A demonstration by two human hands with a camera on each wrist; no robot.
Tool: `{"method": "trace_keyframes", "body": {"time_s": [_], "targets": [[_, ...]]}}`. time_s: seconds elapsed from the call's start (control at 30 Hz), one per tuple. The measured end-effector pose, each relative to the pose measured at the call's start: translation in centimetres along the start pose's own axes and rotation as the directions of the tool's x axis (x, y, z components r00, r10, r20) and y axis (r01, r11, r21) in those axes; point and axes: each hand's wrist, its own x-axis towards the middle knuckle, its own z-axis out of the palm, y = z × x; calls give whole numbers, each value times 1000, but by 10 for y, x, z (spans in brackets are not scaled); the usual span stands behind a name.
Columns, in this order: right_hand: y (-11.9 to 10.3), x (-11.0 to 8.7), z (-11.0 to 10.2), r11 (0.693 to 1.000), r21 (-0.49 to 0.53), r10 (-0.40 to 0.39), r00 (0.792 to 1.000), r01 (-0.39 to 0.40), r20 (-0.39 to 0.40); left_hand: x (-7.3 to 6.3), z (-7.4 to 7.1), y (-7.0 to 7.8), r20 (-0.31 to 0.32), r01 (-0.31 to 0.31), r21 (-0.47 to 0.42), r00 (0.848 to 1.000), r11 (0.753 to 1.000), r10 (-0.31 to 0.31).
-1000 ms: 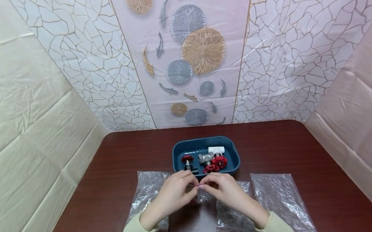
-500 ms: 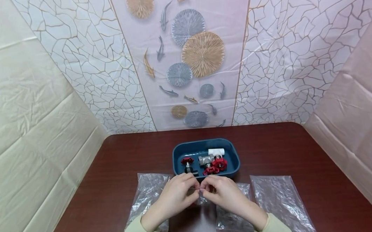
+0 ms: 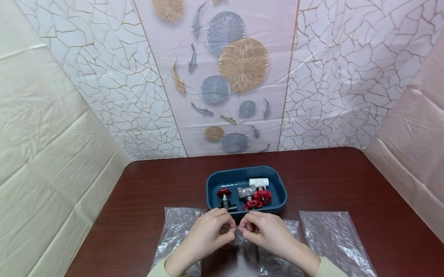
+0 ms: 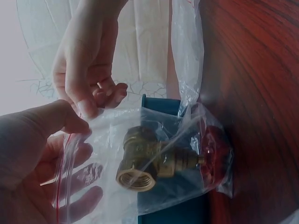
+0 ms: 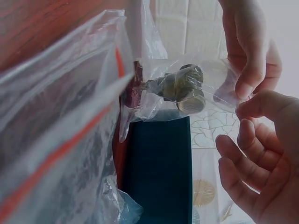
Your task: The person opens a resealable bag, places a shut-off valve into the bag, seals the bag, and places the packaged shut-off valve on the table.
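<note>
Left hand (image 3: 209,231) and right hand (image 3: 266,230) are both pinching the top of a clear zip bag (image 4: 110,140), thumb against index finger on each. On the right, the other fingers are loosely bent and off the plastic; the left's show through the film behind the bag.

Inside the bag there's a brass valve (image 4: 161,161), red handwheel (image 4: 216,156) at the bottom, down by the table (image 3: 164,183). Can't tell if it's actually touching.

Compared with half a second ago, the fingertips sit a touch farther apart, so a short bit of bag edge shows between them in the head view. Otherwise pretty much the same.

Just beyond the hands is a blue tray (image 3: 231,173), with a black valve (image 3: 226,203), a grey metal valve (image 3: 245,191) and a white valve (image 3: 259,182) in it. More plastic bags lie either side: one left (image 3: 174,229), two right (image 3: 336,237).
</note>
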Motion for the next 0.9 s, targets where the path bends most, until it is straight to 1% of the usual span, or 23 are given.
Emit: {"method": "trace_keyframes", "body": {"time_s": [0.13, 0.27, 0.4, 0.57, 0.67, 0.8, 0.9], "targets": [[-1, -3, -2, 1000, 12, 4, 1000, -4, 7, -1, 0, 0, 11, -19, 13, 1000, 1000, 19], [-1, -3, -3, 1000, 2, -18, 1000, 18, 8, -4, -2, -1, 10, -26, 10, 1000, 1000, 26], [-1, -1, -4, 998, -23, -51, 999, 51, -11, -7, -4, -3, -16, -36, 11, 999, 999, 36], [1, 1, -2, 997, -47, -67, 997, 65, -33, -11, -5, -8, -56, -54, 47, 997, 997, 57], [2, -1, -2, 997, -46, -66, 997, 64, -44, -15, -6, -11, -64, -47, 55, 997, 997, 51], [4, -2, -2, 998, -21, -62, 997, 61, -49, -18, -9, -14, -61, -28, 38, 998, 999, 31], [5, -2, -2, 997, -22, -70, 996, 69, -50, -21, -11, -16, -63, -26, 37, 998, 999, 29]]}}
